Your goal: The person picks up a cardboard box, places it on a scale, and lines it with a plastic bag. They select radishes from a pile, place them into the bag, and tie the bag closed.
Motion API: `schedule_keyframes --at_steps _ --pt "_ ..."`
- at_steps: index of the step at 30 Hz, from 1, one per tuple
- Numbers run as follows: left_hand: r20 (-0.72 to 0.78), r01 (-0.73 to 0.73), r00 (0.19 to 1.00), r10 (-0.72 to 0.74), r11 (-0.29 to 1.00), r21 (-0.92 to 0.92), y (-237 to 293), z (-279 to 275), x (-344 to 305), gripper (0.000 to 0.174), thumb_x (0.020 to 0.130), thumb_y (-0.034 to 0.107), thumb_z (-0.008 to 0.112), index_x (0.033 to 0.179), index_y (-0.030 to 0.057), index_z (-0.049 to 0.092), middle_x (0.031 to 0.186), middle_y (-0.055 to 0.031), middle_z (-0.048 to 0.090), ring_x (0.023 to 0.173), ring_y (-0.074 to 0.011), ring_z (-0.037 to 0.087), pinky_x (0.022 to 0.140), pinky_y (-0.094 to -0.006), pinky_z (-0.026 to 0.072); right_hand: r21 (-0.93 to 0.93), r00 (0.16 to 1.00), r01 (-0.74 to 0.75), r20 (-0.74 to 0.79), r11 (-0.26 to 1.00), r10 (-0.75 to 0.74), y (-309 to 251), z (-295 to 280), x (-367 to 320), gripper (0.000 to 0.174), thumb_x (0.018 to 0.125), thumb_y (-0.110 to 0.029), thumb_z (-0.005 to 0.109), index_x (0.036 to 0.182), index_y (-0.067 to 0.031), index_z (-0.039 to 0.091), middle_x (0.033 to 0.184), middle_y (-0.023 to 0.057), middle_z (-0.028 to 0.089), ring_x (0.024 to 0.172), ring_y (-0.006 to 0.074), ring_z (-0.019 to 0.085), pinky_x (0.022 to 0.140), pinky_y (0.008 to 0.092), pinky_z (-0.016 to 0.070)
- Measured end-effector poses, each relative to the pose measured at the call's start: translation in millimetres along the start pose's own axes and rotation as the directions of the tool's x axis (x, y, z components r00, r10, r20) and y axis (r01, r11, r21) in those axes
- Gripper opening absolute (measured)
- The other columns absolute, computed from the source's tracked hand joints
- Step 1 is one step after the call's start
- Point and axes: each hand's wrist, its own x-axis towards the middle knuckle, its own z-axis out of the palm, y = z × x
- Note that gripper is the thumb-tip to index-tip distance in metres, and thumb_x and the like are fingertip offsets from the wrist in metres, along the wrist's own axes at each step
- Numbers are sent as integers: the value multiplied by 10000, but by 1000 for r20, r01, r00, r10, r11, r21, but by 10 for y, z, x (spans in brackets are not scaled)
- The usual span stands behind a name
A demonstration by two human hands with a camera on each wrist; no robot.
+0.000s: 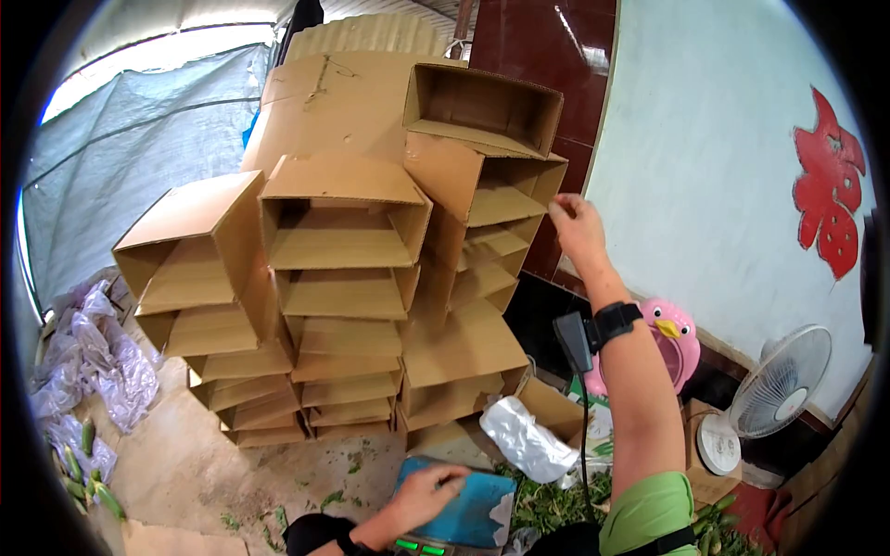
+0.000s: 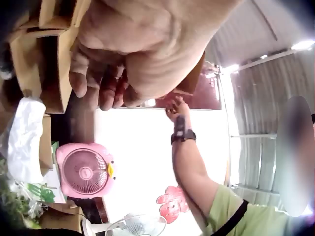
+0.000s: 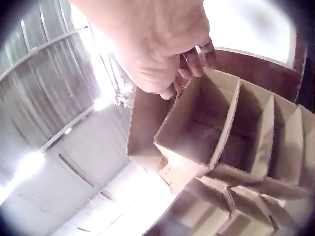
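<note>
Closest to the head camera, a green sleeve (image 1: 649, 514) fills part of the lower right. From the left, purple plastic bags (image 1: 120, 371) lie beside the left stack of cardboard boxes (image 1: 199, 208); the middle stack (image 1: 343, 176) follows, box openings facing the camera, brown inner walls showing. The left hand (image 1: 422, 500) is above a blue scale (image 1: 473, 530), fingers loosely bent around nothing; contact cannot be told. Further right, a silvery bag (image 1: 524, 440) lies over the edge of a low open box (image 1: 561, 408). At the outer edge of the right stack (image 1: 443, 176), the right hand (image 1: 579, 232) has bent fingers; the right wrist view brings thumb and fingertips close to a box rim, though whether they grip is unclear. A pink fan (image 2: 84, 169), partly arm-covered in the head view, shows its whole grille from the left wrist. Farthest right stands a white fan (image 1: 783, 380).
</note>
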Motion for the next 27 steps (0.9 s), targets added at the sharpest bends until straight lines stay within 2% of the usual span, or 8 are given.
schedule_keyframes --at_steps 2,5,7,11,14,20,25,27 --pt "17 -37 999 35 997 66 -233 -10 54 231 856 160 540 1049 42 590 871 -58 631 789 -137 592 693 -284 474 -76 997 63 -49 995 -67 -7 10 332 305 751 -277 588 918 -27 634 930 205 593 914 333 544 808 379 426" --pt "-13 95 995 -96 952 290 -330 -47 9 244 840 181 555 1047 58 597 889 -108 633 825 -216 605 716 -325 478 -103 980 95 -165 990 -112 -74 156 693 319 745 -306 594 948 -64 639 1005 206 573 962 342 519 857 397 399" --pt "-88 -81 991 104 968 238 -318 -43 -10 242 859 168 538 1068 56 587 791 -147 616 499 -219 504 469 -342 428 -103 982 84 -160 991 -100 -9 290 892 366 747 -370 586 998 -110 640 1109 219 536 1071 358 465 916 408 361" --pt "-43 -12 999 26 958 286 -248 -41 14 255 875 226 522 1067 75 593 818 -134 620 606 -262 549 544 -368 451 -183 990 42 -123 982 -66 29 454 1139 501 748 -481 557 1105 -133 604 1276 233 417 1245 348 321 1004 380 278" --pt "-20 26 1000 -20 943 330 -300 -25 15 260 883 256 511 1072 99 597 871 -130 621 668 -275 559 595 -385 459 87 996 -85 47 993 82 20 485 1197 682 762 -467 574 1229 16 456 1347 228 326 1284 284 283 1028 335 232" --pt "28 53 997 -67 933 356 -247 -46 2 272 884 271 508 1078 100 593 945 -127 616 711 -292 565 645 -389 479 372 984 -178 68 911 165 -214 416 1094 700 826 -403 541 1310 47 309 1380 148 307 1287 224 264 1043 306 187" --pt "94 137 981 -170 947 292 -222 -52 -7 307 877 266 524 1107 68 569 1056 -158 575 886 -322 551 783 -391 462 487 991 -121 10 865 133 -320 45 1026 556 870 -358 504 1260 25 404 1309 105 422 1239 201 339 1024 293 226" --pt "123 21 991 -56 963 269 -505 -43 80 262 824 195 568 1050 67 600 910 -149 623 852 -272 598 730 -348 478 629 990 -138 87 765 107 -70 -190 1182 466 873 -346 514 1194 -10 483 1224 77 497 1131 176 437 957 278 304"
